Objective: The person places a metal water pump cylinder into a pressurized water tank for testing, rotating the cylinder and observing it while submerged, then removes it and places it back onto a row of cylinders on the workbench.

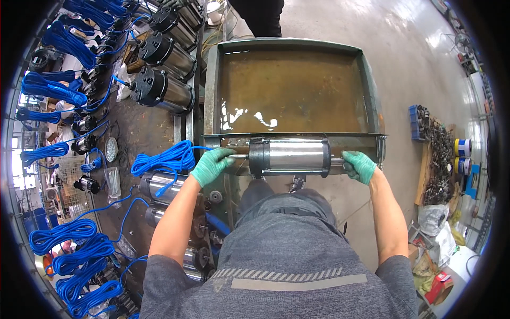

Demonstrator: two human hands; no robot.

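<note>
A shiny steel pump motor (297,155) with a black end housing lies level in front of me, at the near edge of a metal water tank (295,44). My left hand (211,167), in a green glove, is closed round the metal stub at its black left end. At the other end, my right hand (360,166), gloved alike, closes on the shaft. A coiled blue cable (167,160) lies by my left wrist, and its end runs towards my left hand. Brown, cloudy water fills the tank beyond the motor.
Several steel motors with black caps (162,90) stand along the left bench (141,138), and more lie beside my left forearm. Blue cable coils (77,234) hang or lie further left. A person's dark-clothed leg (263,18) shows beyond the tank. Metal parts (440,154) and a blue crate (417,122) are at right.
</note>
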